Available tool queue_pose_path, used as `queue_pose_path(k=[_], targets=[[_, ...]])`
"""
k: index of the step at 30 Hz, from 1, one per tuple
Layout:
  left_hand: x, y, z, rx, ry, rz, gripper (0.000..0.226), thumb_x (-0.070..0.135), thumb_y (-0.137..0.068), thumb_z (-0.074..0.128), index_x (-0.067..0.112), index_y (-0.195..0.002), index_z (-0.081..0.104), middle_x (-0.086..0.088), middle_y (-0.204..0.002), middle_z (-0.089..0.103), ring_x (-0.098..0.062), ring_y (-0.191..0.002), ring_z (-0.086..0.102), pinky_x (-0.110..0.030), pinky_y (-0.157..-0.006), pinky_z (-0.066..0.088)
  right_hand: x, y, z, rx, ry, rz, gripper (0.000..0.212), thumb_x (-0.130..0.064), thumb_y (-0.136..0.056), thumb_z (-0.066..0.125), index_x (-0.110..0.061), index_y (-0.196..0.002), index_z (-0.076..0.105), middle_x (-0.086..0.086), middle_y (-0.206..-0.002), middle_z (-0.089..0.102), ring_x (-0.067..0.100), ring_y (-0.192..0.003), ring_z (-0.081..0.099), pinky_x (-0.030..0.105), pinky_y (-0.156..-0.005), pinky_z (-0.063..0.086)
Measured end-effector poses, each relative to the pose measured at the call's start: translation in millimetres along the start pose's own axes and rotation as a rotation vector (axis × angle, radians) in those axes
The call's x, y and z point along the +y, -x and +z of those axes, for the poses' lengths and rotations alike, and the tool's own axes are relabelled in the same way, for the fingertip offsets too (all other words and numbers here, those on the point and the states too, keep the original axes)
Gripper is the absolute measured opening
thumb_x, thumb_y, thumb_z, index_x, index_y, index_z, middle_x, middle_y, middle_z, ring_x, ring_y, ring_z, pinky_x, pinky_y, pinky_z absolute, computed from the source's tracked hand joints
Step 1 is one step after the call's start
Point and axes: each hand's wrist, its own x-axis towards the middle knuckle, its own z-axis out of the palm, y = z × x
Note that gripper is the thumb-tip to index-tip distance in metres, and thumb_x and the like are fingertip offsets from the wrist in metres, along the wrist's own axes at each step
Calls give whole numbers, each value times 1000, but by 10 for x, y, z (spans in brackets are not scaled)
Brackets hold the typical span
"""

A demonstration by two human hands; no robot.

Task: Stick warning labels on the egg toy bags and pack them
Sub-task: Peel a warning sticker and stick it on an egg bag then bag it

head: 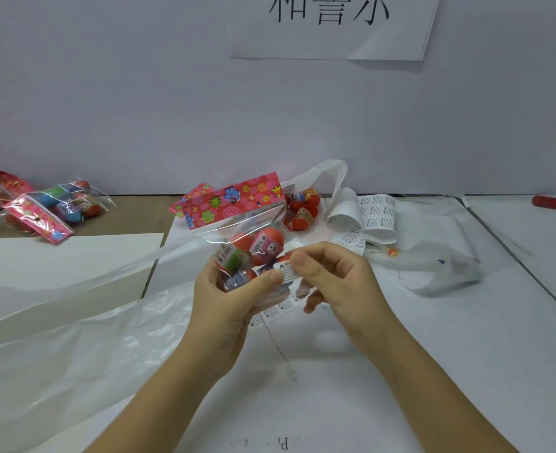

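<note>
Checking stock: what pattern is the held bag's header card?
Pink card header: multicoloured flowers; head view.

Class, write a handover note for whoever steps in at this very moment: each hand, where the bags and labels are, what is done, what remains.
Left hand grips the egg toy bag from below.
Right hand pinches the warning label against the bag's clear front.
Label sheets lie behind the right hand; other bags are piled far left.
Done: label is at the bag.
Left: press it flat, then pack. Whether the other bags are labelled cannot be told.
</note>
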Motion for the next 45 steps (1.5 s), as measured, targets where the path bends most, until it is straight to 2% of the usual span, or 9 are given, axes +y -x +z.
queue_pose_path(k=[7, 11, 17, 22, 25, 29, 33, 36, 45], targets=[[9, -3, 17, 4, 5, -7, 77, 23, -39, 83, 24, -112, 59, 0, -89, 76, -24, -85, 74, -28, -61, 59, 9, 9, 26, 23, 49, -12, 27, -49, -72, 64, -27, -87, 70, -10, -77, 70, 8, -63, 63, 26, -52, 52], [27, -12, 19, 14, 45, -20, 74, 24, -41, 83, 18, -111, 60, -7, -90, 77, -28, -82, 75, -26, -58, 59, 13, 5, 25, 39, 6, -22, 30, -46, -81, 55, -25, -89, 75, 1, -78, 67, 13, -64, 61, 27, -52, 51], [40, -15, 8, 40, 83, -10, 70, 24, -48, 81, 14, -115, 60, -6, -91, 77, -24, -81, 75, -25, -58, 58, 19, 3, 12, 5, 25, -8, 20, -42, -68, 80, -27, -75, 69, -8, -72, 67, 10, -61, 62, 25, -49, 50], [65, -19, -3, 47, 61, -36, 72, 37, -52, 78, 13, -118, 61, -10, -99, 76, -26, -85, 75, -31, -64, 61, 31, -16, 6, -32, -129, 31, 21, -34, -70, 69, -16, -82, 66, -3, -75, 69, 15, -70, 67, 29, -53, 54], [66, -40, -18, 62, 68, -50, 54, 43, -58, 72, 17, -105, 66, -6, -92, 77, -21, -79, 75, -24, -60, 59, 51, -24, 14, -42, -227, 94, 25, -32, -73, 72, -14, -90, 64, 2, -80, 69, 19, -75, 68, 31, -53, 55], [43, -46, -11, 51, 60, -36, 36, 39, -71, 65, 17, -99, 71, -5, -92, 77, -14, -83, 74, -22, -68, 57, 88, -18, 69, -81, -268, 115, 52, -23, -66, 82, -19, -113, 61, 3, -90, 73, 24, -76, 71, 33, -56, 57], [49, -42, 13, 69, 119, -42, 42, 50, -72, 59, 22, -100, 70, -2, -92, 78, -11, -80, 74, -20, -60, 57, 119, -23, 62, -57, -214, 82, 40, -16, -66, 79, -19, -105, 69, 5, -91, 73, 21, -68, 69, 28, -54, 55], [73, -67, -10, 140, 220, -31, 44, 43, -75, 61, 13, -107, 70, -9, -99, 76, -18, -79, 74, -28, -60, 60, 130, -36, 44, -66, -217, 79, 37, -13, -64, 79, -18, -100, 70, 6, -90, 73, 19, -67, 69, 28, -56, 55], [56, -67, -59, 105, 111, -58, 31, 34, -80, 61, 18, -102, 76, -12, -102, 75, -27, -85, 74, -33, -58, 60, 97, -22, 63, -43, -212, 114, 38, -31, -68, 81, -26, -104, 71, 0, -94, 74, 18, -84, 72, 32, -58, 57]])
